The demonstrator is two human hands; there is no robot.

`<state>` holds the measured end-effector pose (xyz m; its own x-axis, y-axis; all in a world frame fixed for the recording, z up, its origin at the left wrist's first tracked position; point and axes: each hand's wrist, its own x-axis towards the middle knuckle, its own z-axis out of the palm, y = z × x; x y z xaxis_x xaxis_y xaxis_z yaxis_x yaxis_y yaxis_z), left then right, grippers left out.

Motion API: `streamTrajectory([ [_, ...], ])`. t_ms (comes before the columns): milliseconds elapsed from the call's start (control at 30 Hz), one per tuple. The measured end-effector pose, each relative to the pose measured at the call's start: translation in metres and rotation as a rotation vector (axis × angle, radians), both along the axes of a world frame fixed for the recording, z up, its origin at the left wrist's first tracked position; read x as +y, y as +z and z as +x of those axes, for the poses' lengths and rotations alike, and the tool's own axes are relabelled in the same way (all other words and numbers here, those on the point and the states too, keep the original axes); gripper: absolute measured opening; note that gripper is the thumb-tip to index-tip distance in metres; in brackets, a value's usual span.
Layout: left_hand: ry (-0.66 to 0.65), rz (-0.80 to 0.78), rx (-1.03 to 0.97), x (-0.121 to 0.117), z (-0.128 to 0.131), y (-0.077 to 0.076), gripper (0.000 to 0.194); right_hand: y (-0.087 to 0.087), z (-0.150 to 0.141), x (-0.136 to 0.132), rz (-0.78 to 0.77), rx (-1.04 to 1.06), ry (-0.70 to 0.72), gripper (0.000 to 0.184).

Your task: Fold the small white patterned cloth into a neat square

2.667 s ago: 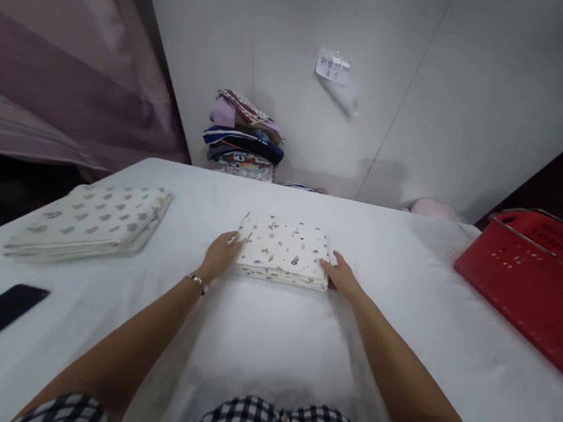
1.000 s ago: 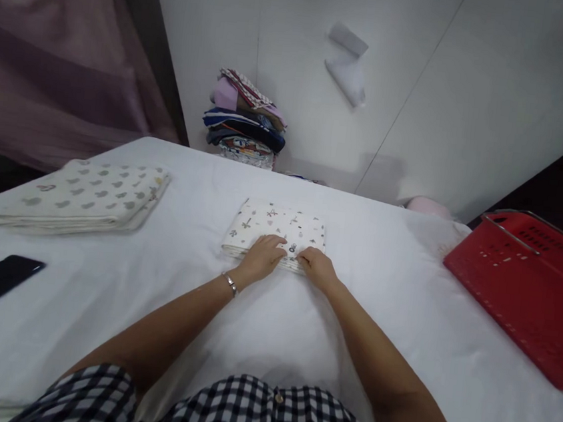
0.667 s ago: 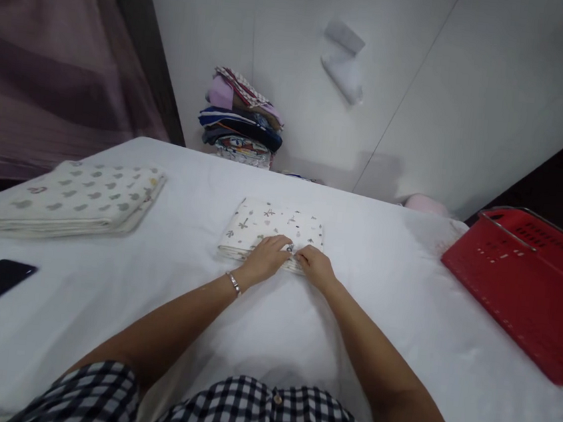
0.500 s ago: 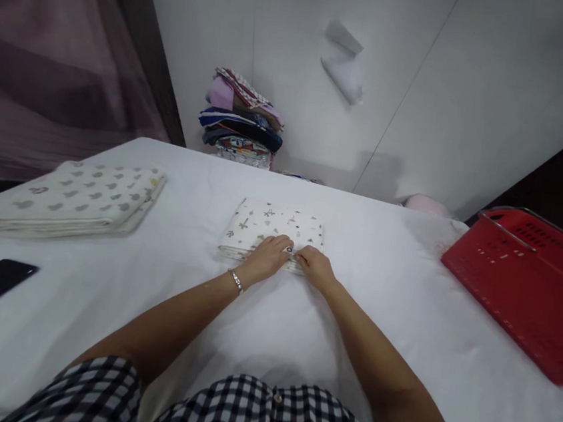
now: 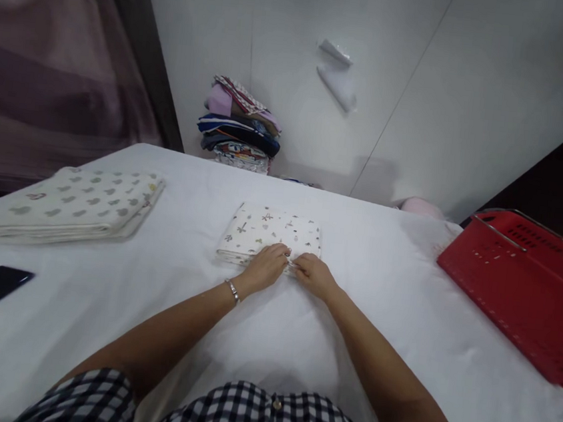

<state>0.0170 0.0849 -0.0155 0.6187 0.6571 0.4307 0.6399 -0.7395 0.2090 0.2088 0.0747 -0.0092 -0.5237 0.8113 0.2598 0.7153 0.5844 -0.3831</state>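
Head view: left hand [image 5: 266, 267] and right hand [image 5: 312, 273] are lying flat, pressing the cloth's [image 5: 269, 232] 6 o'clock edge, folding seemingly finished, on the desk [image 5: 299, 334].

Two folded cloths [image 5: 269, 233] (one basket [image 5: 520, 283]).

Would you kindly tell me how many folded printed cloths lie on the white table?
2: the small folded cloth under both hands at the centre, and the larger folded cloth at far left.

- Your left hand [image 5: 266, 265] lies palm down, fingers curled, a bracelet at the wrist.
- Your right hand [image 5: 313, 273] rests just beside it, fingertips nearly meeting.
- Both forearms reach forward, converging.
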Motion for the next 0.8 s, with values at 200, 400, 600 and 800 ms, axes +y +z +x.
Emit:
streamTrajectory([
  [200,0.069,-0.061,-0.008,0.001,0.003,-0.001,0.019,-0.002,-0.003,0.002,0.01,-0.034,-0.062,0.019],
  [400,0.095,-0.102,-0.017,0.0,-0.004,0.001,0.013,0.003,-0.007,0.005,-0.06,-0.057,-0.118,0.018],
  [600,0.138,-0.061,-0.025,0.003,-0.012,-0.003,0.019,0.005,-0.008,0.006,-0.071,-0.093,-0.143,0.019],
  [800,0.12,-0.063,0.02,0.004,-0.011,-0.001,0.017,0.006,-0.008,0.006,-0.069,-0.109,-0.153,0.019],
])
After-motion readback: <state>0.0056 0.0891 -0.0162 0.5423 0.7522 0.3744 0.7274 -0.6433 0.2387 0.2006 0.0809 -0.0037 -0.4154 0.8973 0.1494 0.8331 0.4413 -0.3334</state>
